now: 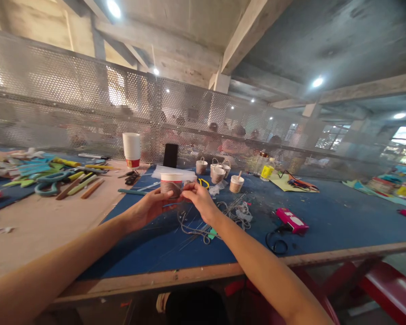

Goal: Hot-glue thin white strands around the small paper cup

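Above the blue table mat point(142, 248), my left hand point(150, 205) is wrapped round a paper cup point(171, 185). Grey-brown cord is wound about the cup's lower part, and its white and red top band shows. My right hand point(199, 198) is closed in a pinch at the cup's right side, seemingly on the cord; its fingertips are too small to make out clearly. Below and to the right lies a loose tangle of grey cord point(235, 212) with thin wires. Several small cord-wrapped cups point(217, 173) stand beyond my hands, some with loop handles.
A stack of paper cups point(131, 149) and a black phone point(170, 155) stand at the back. Scissors point(50, 181) and pens lie left. To the right are a pink box point(291, 220) with a black cable, and a yellow-labelled bottle point(267, 169). A perforated metal screen point(189, 113) runs behind.
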Action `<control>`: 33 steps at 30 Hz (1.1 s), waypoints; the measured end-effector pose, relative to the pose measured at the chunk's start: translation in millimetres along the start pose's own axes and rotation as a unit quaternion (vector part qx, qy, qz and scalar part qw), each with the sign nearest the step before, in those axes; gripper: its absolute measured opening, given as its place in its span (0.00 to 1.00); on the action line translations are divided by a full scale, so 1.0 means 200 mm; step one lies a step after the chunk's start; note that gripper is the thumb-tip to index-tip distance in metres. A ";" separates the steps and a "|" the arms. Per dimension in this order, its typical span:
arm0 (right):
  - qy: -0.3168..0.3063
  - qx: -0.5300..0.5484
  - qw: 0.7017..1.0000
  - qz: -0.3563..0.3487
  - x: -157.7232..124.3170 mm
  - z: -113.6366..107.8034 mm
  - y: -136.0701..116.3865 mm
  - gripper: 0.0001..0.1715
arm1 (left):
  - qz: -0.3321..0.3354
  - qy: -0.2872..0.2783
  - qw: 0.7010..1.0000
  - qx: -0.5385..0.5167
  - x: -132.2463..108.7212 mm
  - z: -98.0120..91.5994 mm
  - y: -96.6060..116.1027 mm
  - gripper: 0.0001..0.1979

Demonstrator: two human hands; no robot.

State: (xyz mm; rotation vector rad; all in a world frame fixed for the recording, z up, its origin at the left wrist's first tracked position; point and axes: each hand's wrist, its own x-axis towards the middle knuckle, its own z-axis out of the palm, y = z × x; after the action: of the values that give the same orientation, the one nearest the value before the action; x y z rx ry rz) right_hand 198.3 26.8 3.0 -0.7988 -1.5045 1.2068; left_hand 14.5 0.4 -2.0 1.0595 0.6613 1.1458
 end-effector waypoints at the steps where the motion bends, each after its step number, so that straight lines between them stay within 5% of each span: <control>1: -0.016 0.021 1.000 0.009 -0.01 0.00 -0.01 0.12 | 0.003 -0.004 1.000 0.003 0.00 0.00 0.00 0.16; 14: -0.008 0.006 0.998 -0.067 0.00 0.00 0.02 0.14 | -0.010 -0.029 1.000 -0.001 0.00 0.01 -0.02 0.14; 33: 0.007 0.030 0.998 -0.059 0.01 -0.01 0.02 0.14 | -0.012 -0.034 0.999 0.014 0.00 0.01 -0.01 0.16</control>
State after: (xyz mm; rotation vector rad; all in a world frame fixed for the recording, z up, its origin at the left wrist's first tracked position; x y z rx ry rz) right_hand 199.3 30.0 0.2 -0.6679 -1.4750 1.1510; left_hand 17.5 -0.7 -3.7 1.1062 0.6364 1.0786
